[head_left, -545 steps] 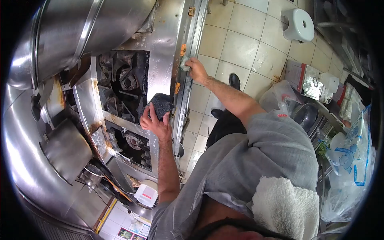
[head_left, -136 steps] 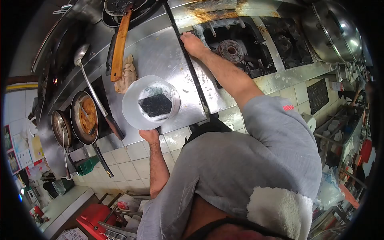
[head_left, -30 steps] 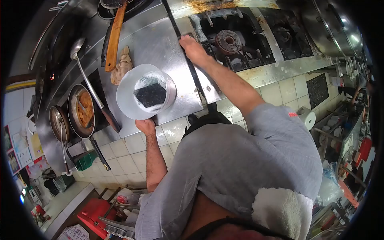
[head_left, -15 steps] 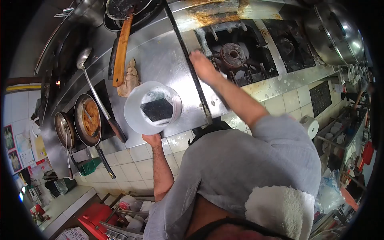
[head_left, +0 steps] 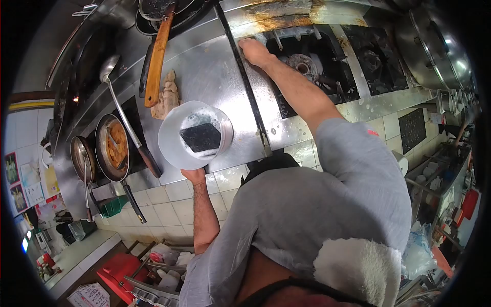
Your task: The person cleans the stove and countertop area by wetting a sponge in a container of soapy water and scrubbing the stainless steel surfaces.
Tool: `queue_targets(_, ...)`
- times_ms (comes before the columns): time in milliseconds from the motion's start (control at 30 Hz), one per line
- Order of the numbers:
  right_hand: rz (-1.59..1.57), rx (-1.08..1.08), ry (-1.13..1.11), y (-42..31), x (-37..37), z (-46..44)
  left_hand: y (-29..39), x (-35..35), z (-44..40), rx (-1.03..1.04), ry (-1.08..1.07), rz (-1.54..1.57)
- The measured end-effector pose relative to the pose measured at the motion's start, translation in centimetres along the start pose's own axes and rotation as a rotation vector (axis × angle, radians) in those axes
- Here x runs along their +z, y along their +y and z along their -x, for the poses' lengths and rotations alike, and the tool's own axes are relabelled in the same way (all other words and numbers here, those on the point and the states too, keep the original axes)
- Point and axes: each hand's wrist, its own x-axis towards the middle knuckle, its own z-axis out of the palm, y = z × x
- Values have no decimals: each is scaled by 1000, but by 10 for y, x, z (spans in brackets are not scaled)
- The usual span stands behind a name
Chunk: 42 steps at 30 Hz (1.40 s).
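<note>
Tub (head_left: 169, 134), black pad (head_left: 201, 137) inside: held by left hand (head_left: 194, 175) at the desk (head_left: 199, 71), while right hand (head_left: 254, 51), contents unclear, has shifted back along the stove (head_left: 269, 110), bringing its rear within reach.

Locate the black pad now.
In the head view, left of centre, the black pad lies inside the whitish tub, with the left hand at the tub's near side.

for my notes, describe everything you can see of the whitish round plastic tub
The translucent whitish round plastic tub is open and looks upright. White suds and a dark angular pad show inside; no lid shows. It is over the front part of the silvery metal counter; whether it rests there is unclear. The person's left hand touches its near lower side, fingers hidden.
</note>
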Motion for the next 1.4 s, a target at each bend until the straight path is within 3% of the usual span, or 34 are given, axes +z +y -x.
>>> queue_targets(33, 33, 62, -131, -1, -9, -11, 4, 1, -2, 7, 3, -1)
queue_targets(67, -3, -76, 104, 3, 6, -1, 9, -1, -1, 66, 27, -54)
queue_targets(100, -2, -77, 114, 1, 8, 5, 12, 0, -5, 127, 58, -102)
queue_targets(167, 86, -159, 385, -5, 12, 23, 3, 3, -9, 110, 13, -90)
queue_targets(200, 25, -138, 203, -4, 3, 16, 0, -3, 0, 86, -58, -93)
queue_targets(233, 47, -65, 117, 5, 6, -3, 6, -1, 0, -69, -24, 46)
queue_targets(300, -29, 55, 43, -7, -12, -7, 0, 0, 0, -40, -25, 33)
queue_targets(367, -21, 95, 54, -16, -4, 15, 8, 1, -1, 10, 29, 36)
queue_targets(433, 79, -139, 258, -14, 10, 36, 9, 9, -7, 49, 101, 40)
queue_targets(467, -26, -200, 296, -7, 14, 31, 4, 7, -4, 31, 58, 15)
queue_targets(500, 19, -111, 130, 0, 14, 16, -3, 2, 2, 12, 8, -14)
queue_targets(567, -82, 76, 45, -18, -13, 10, -14, 2, 3, -17, -77, -68)
queue_targets(633, -105, 13, 109, -32, -3, 50, -15, 0, 2, -12, -52, 27)
queue_targets(700, 155, -127, 425, -48, 37, 128, -3, 0, -2, -19, -29, 39)
queue_targets(767, 4, -142, 360, -82, 14, 199, 2, 3, -4, -38, -3, 46)
queue_targets(933, -63, -189, 454, -33, 25, 106, 2, 3, -1, -20, -24, 11)
queue_targets(967, -75, -8, 190, -48, -1, 90, 1, -1, -1, 0, -58, 8)
queue_targets(1100, 88, -174, 514, -69, 25, 156, 3, 0, -3, -42, -23, 90)
queue_targets(1133, 11, -146, 481, -75, 27, 173, 9, 0, -5, -24, -7, 76)
queue_targets(1233, -19, -243, 516, -48, 19, 118, -11, 3, 2, -76, -19, -6)
queue_targets(1333, -133, 46, 221, -25, 1, 30, -14, 1, 2, -43, -47, 7)
queue_targets(1400, -113, -8, 307, -25, 22, 45, -24, 1, 6, -22, -33, -7)
